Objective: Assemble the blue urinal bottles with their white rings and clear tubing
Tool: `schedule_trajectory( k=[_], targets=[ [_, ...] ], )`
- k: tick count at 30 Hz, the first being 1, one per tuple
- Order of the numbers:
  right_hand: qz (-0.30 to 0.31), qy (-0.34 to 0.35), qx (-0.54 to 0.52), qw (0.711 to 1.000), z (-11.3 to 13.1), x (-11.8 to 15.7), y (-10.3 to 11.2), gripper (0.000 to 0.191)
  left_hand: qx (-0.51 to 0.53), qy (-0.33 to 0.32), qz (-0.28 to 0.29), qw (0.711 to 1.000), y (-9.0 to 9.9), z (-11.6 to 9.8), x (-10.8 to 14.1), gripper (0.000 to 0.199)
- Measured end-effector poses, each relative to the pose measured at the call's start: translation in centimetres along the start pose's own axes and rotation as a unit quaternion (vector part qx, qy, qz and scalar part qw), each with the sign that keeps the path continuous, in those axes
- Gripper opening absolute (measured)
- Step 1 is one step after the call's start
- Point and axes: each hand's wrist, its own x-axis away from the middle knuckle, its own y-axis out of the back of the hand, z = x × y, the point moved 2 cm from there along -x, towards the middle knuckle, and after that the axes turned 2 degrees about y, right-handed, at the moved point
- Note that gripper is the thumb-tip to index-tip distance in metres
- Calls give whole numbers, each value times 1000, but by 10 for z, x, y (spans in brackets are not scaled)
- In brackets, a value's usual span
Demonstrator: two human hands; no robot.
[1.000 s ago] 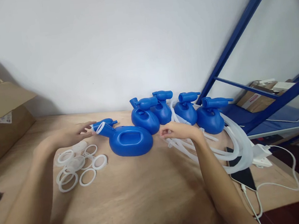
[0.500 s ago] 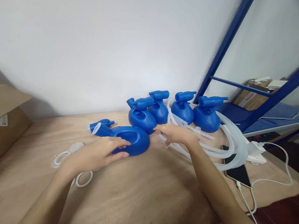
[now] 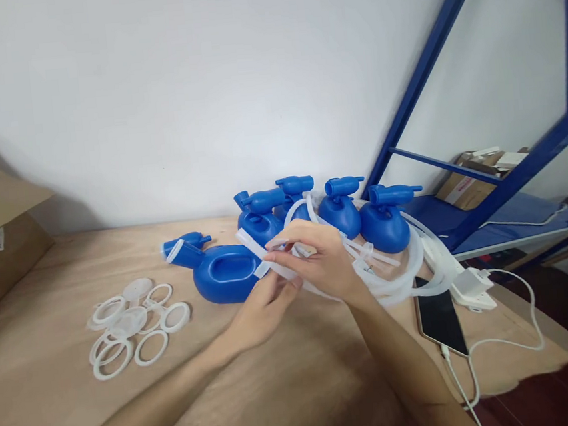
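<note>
My right hand [image 3: 313, 257] pinches a translucent white tube [image 3: 253, 245] near its end, which points up and left over the table. Below it, my left hand [image 3: 267, 305] has its fingers closed round the lower part of the tube, partly hidden behind my right hand. Just left of my hands a blue bottle [image 3: 211, 288] lies on the wooden table, its white-rimmed neck toward the left. A blue spout piece [image 3: 193, 238] lies behind that neck. Several blue bottles [image 3: 339, 218] with spout pieces on top stand along the wall.
White rings and discs [image 3: 151, 348] lie on the left of the table [image 3: 222, 406]. At the far left is an open cardboard box [image 3: 12, 259]. Coiled tubing [image 3: 420, 267], a phone [image 3: 441, 318], a power strip [image 3: 473, 298] and cables lie right, beside a blue rack [image 3: 428, 45].
My left hand has left the blue bottle and moved right to the tube. My right hand has lifted a tube end up and to the left. The white rings are now uncovered.
</note>
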Motion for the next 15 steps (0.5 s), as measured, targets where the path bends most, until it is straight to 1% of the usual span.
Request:
schedule_trajectory(
  k=[2, 3, 4, 5, 6, 7, 8, 9, 10, 12, 13, 15],
  targets=[
    [-8, 6, -2, 1000, 4, 1, -3, 14, 72, -21, -72, 995, -7, -11, -4, 46],
    [-4, -1, 1, 1000, 3, 1, -1, 21, 95, -22, -113, 989, -5, -16, -5, 45],
    [14, -10, 6, 1000, 1, 0, 1, 34, 115, -20, -142, 983, -2, -20, -5, 45],
    [51, -20, 14, 998, -2, -1, 5, 50, 135, -19, -158, 978, 3, -25, -5, 46],
    [106, -33, 21, 994, -5, -2, 9, 68, 152, -22, -166, 974, 10, -30, -5, 46],
    [176, -51, 27, 983, -9, -2, 14, 85, 166, -29, -169, 971, 19, -36, -5, 46],
    [247, -74, 28, 966, -14, -2, 18, 96, 177, -40, -178, 967, 28, -42, -4, 45],
    [311, -101, 25, 945, -18, -1, 24, 100, 182, -54, -195, 962, 39, -48, -3, 43],
    [366, -129, 24, 921, -22, 1, 29, 96, 187, -67, -217, 956, 50, -55, -1, 42],
    [441, -176, 44, 879, -31, 5, 42, 75, 207, -88, -268, 937, 72, -68, 2, 40],
    [460, -192, 63, 864, -35, 7, 49, 64, 224, -97, -294, 924, 84, -74, 4, 40],
    [465, -225, 107, 849, -44, 11, 65, 49, 262, -116, -354, 890, 109, -84, 8, 41]
  ],
)
